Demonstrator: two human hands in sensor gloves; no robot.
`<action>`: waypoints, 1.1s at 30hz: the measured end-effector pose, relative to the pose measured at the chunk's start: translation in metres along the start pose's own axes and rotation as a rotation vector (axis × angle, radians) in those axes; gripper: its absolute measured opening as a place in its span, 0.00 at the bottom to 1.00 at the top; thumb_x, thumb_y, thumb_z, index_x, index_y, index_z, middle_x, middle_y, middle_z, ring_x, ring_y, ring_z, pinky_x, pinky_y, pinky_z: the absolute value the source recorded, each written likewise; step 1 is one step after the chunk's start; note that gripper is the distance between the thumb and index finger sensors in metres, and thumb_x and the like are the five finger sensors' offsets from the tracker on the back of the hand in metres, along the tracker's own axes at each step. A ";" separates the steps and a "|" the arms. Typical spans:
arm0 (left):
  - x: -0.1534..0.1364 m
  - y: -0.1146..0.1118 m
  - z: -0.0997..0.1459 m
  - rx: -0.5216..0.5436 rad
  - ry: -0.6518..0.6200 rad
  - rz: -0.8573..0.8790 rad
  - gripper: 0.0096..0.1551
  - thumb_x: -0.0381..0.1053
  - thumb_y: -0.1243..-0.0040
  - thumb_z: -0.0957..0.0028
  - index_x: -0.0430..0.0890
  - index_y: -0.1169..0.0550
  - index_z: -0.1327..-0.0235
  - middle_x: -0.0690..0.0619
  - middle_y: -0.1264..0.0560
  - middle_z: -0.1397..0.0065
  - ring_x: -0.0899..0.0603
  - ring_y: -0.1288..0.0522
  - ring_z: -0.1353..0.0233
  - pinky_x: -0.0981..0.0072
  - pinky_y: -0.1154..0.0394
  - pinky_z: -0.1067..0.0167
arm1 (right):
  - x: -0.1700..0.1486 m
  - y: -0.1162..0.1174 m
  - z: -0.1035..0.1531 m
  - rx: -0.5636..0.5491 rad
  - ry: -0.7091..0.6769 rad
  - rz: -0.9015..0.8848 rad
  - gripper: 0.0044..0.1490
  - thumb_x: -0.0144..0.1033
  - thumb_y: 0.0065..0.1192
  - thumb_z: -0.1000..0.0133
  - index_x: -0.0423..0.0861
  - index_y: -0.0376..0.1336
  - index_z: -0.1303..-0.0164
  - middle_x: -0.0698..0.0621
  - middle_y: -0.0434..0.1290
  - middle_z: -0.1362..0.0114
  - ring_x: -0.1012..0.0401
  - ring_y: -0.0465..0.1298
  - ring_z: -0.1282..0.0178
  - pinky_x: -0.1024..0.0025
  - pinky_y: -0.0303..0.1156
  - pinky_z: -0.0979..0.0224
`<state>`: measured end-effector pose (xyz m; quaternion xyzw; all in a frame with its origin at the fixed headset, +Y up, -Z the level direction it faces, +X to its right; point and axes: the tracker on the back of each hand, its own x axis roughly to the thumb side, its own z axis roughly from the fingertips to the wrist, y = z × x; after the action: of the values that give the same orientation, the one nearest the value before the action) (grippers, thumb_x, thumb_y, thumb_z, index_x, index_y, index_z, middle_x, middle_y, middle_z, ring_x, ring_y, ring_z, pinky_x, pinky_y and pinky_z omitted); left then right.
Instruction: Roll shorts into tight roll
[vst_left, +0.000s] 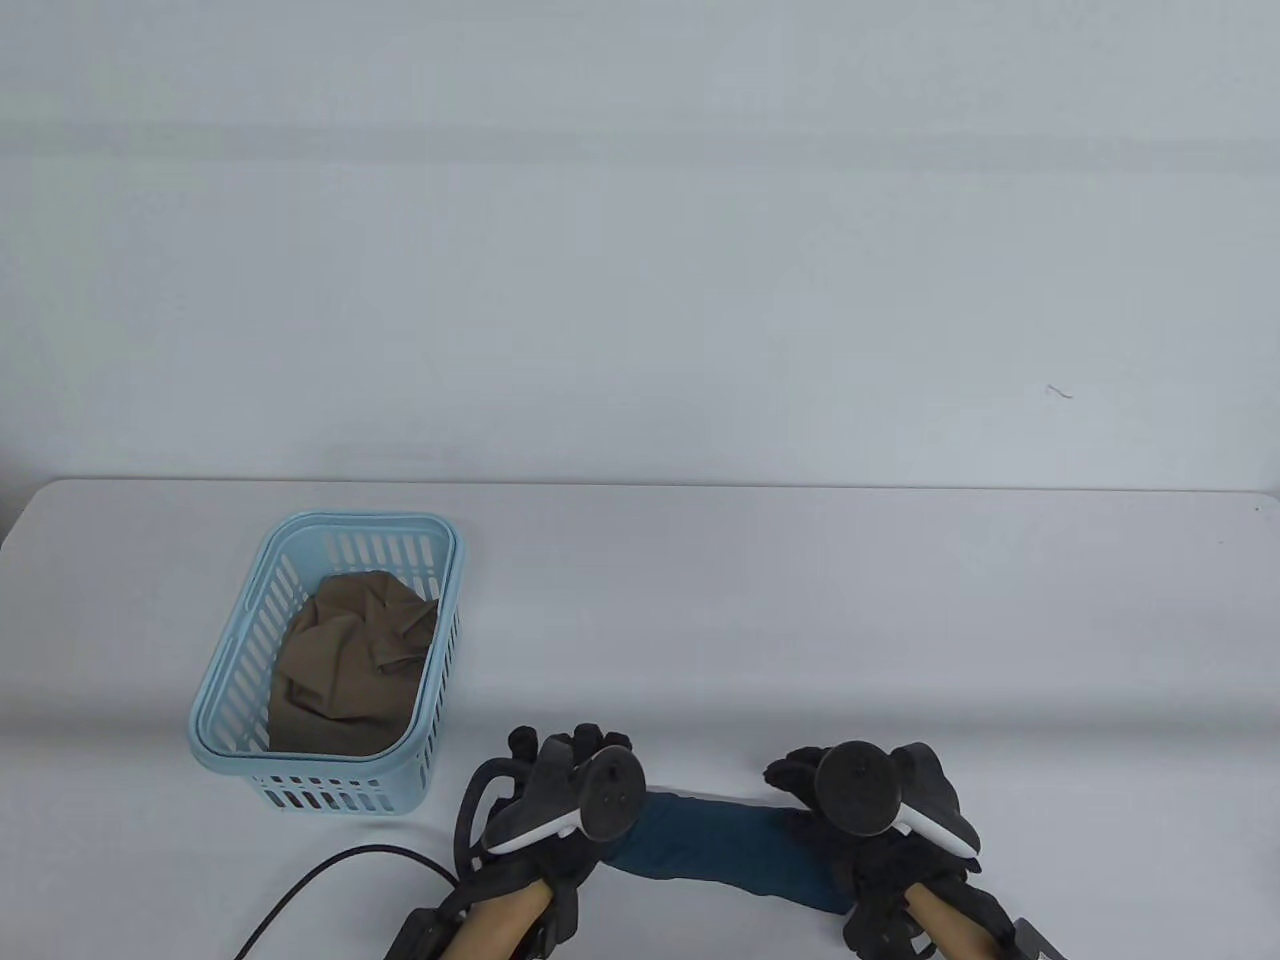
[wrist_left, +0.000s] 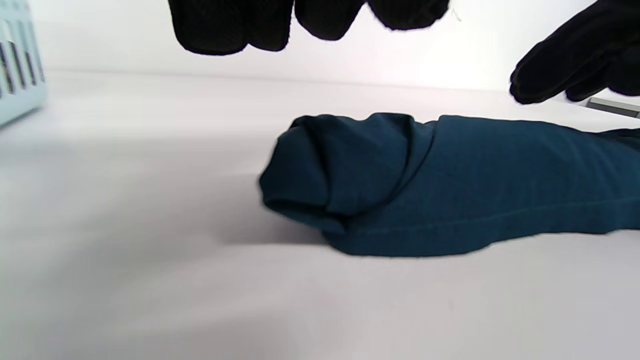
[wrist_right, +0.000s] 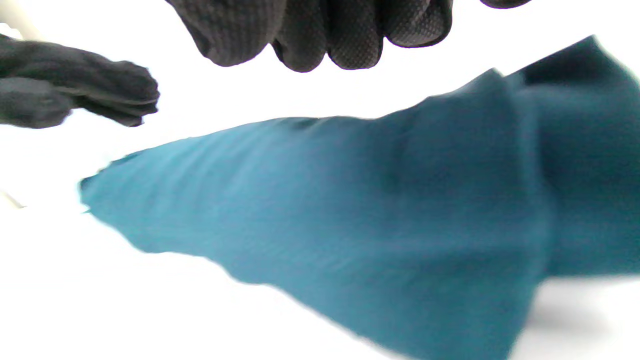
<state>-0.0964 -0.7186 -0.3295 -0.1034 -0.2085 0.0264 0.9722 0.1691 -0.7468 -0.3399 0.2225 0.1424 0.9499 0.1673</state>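
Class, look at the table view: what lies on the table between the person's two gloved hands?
The rolled teal shorts lie between the left hand and the right hand, as the table view shows. The left wrist view shows its fingers clear above the roll's end.

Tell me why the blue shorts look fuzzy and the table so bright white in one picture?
In the right wrist view the shorts are smeared with blur and the table glares pure white. The left wrist view is sharper: the roll's folds show, with a soft shadow beside it. The table view is evenly lit; the basket is crisp.
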 end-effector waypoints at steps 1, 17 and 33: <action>-0.002 -0.002 0.008 0.012 -0.010 0.002 0.38 0.52 0.55 0.43 0.39 0.42 0.20 0.32 0.43 0.17 0.24 0.39 0.20 0.22 0.55 0.32 | 0.006 0.005 0.000 0.017 -0.031 0.036 0.37 0.41 0.54 0.44 0.50 0.52 0.23 0.44 0.54 0.17 0.44 0.54 0.19 0.33 0.46 0.22; -0.015 0.004 0.024 0.079 -0.013 0.064 0.39 0.52 0.54 0.43 0.39 0.43 0.20 0.31 0.45 0.16 0.23 0.41 0.19 0.21 0.56 0.33 | 0.033 0.038 0.003 0.146 -0.104 0.229 0.39 0.36 0.56 0.44 0.56 0.48 0.22 0.45 0.39 0.14 0.43 0.46 0.16 0.37 0.50 0.22; -0.020 0.004 0.027 0.079 -0.013 0.101 0.39 0.52 0.54 0.43 0.38 0.43 0.20 0.31 0.45 0.16 0.23 0.41 0.20 0.21 0.56 0.33 | -0.012 0.021 -0.020 0.036 0.140 0.250 0.38 0.35 0.54 0.43 0.58 0.46 0.23 0.45 0.42 0.14 0.45 0.51 0.17 0.42 0.55 0.23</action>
<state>-0.1260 -0.7114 -0.3144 -0.0752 -0.2083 0.0844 0.9715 0.1642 -0.7744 -0.3541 0.1747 0.1420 0.9738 0.0333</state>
